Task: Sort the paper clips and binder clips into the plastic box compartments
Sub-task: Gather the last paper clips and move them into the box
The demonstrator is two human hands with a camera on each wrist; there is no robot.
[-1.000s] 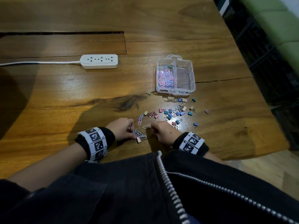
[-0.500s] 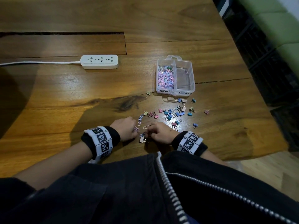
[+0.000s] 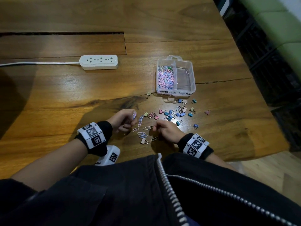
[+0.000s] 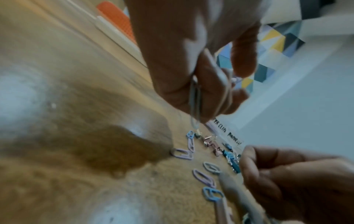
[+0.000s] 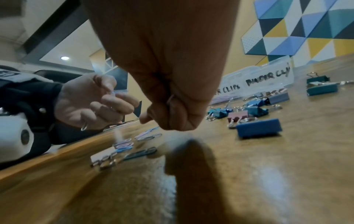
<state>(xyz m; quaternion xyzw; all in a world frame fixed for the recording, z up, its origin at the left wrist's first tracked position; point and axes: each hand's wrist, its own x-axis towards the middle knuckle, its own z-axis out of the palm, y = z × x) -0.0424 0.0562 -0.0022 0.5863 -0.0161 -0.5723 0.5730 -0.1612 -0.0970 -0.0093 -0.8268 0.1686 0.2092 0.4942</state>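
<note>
Nearest the person, a pale binder clip lies on the wooden bench, with about six loose paper clips scattered just beyond it between the two hands.

The left hand, at 9 o'clock of those clips, is raised slightly off the bench. Its fingers are curled and pinch a few paper clips; the left wrist view shows at least two wire loops hanging from the grip, though blur hides the exact count.

The right hand, at 3 o'clock of the loose clips, has its fingers bunched tight together. A thin wire shows at the fingertips in the right wrist view; it looks like a paper clip, but I cannot tell for sure.

Farther out, toward 1 o'clock, roughly twenty small binder clips in blue, teal, pink and pale tones lie spread on the bench. One yellowish binder clip sits apart at 11 o'clock of that group.

Beyond them stands the clear plastic box with two compartments. The left one holds a heap of pastel paper clips; the right one holds a single paper clip.

At 10 o'clock, well apart, a white power strip lies on the bench.
</note>
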